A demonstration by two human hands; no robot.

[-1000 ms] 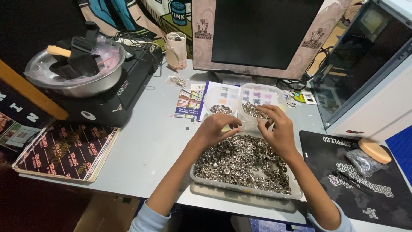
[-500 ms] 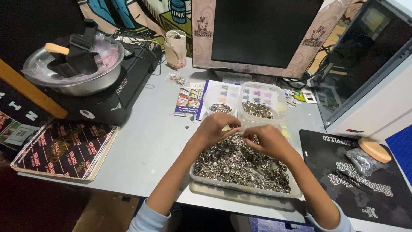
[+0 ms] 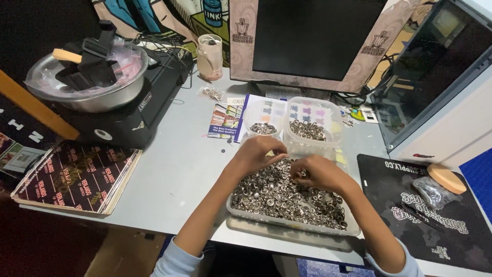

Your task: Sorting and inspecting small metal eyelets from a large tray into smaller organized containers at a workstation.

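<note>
A clear plastic tray (image 3: 241, 209) at the table's front edge is heaped with small silver metal rings and snaps (image 3: 287, 197). Both my hands rest on the far end of that heap. My left hand (image 3: 256, 155) has its fingers curled down into the pieces. My right hand (image 3: 319, 173) is bunched over them, fingertips pinched on a few pieces near the left hand. Just behind stand two clear tubs: a small round one (image 3: 263, 129) and a larger one (image 3: 307, 128), each holding sorted silver pieces.
A dark monitor (image 3: 312, 41) stands at the back. At the left, a steel bowl (image 3: 87, 82) sits on a black machine (image 3: 128, 115); a stack of dark printed sheets (image 3: 77, 174) lies below. A black mat (image 3: 410, 205) with a wooden disc (image 3: 447, 178) lies right.
My right hand drew back from the larger tub to the tray's heap. My left hand stayed at the tray's far edge, shifting slightly.
</note>
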